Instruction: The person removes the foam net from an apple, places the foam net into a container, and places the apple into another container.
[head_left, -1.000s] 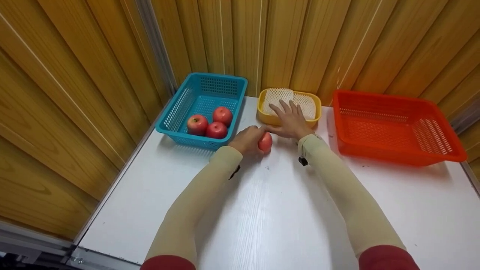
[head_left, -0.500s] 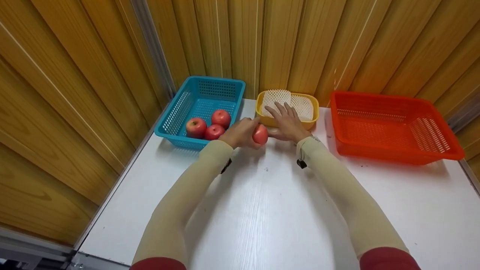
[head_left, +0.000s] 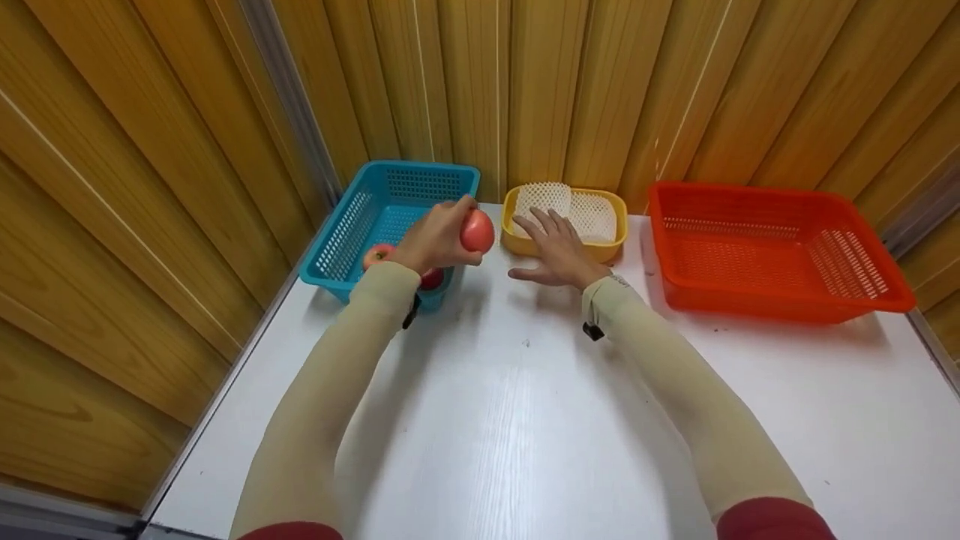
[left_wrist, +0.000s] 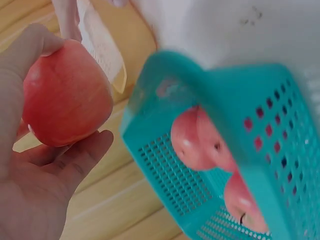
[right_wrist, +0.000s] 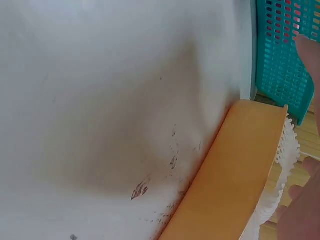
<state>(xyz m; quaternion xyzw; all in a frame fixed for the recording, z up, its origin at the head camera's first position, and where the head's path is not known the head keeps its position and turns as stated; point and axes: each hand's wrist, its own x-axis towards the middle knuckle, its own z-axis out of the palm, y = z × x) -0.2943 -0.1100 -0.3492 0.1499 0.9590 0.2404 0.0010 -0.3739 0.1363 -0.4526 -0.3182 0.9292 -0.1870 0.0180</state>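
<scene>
My left hand [head_left: 442,238] grips a red apple [head_left: 477,231] above the right rim of the blue basket [head_left: 319,274]. In the left wrist view the thumb and fingers curl round that apple [left_wrist: 67,95]. More apples [left_wrist: 192,140] lie inside the basket; in the head view the left hand and wrist partly cover them. My right hand [head_left: 561,253] holds nothing, its fingers spread over the front of the yellow container [head_left: 559,247]. White foam net sleeves [head_left: 592,216] fill this container. The right wrist view catches only part of the hand [right_wrist: 305,200] at its edge.
A red-orange basket [head_left: 772,300] stands on the right of the white table [head_left: 487,420]. Wooden panel walls [head_left: 540,90] rise behind and at the left. Small dark marks spot the tabletop.
The left hand has lifted the apple off the table and carried it left to the blue basket's rim. The right hand stays by the yellow container, its fingers still spread.
</scene>
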